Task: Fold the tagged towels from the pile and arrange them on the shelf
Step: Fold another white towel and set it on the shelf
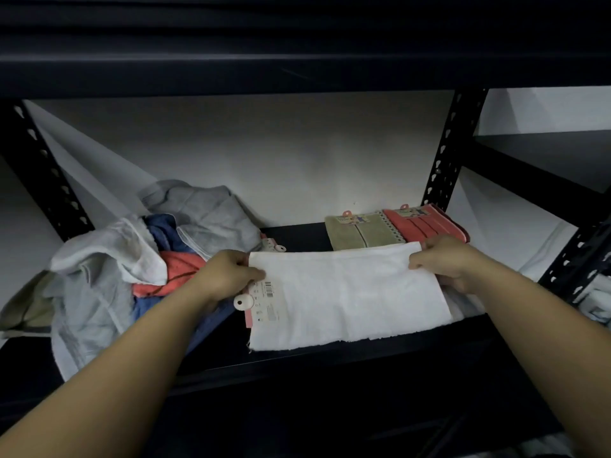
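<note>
A white towel (pixel 347 295) lies spread over the front of the black shelf (pixel 297 355), its near edge hanging past the shelf lip. A paper tag (pixel 261 302) with a barcode hangs at its left side. My left hand (pixel 228 276) pinches the towel's far left corner. My right hand (pixel 443 259) pinches the far right corner. To the left sits the pile (pixel 132 259) of crumpled grey, white, blue and coral towels. At the back right lie a folded beige towel (pixel 360 231) and a folded coral towel (pixel 426 223), both tagged.
Black perforated uprights stand at the left (pixel 46 173) and right (pixel 443 160) of the bay. An upper shelf beam (pixel 297 71) runs overhead. White cloth (pixel 542 256) lies at the right end, beside a front upright (pixel 575 259).
</note>
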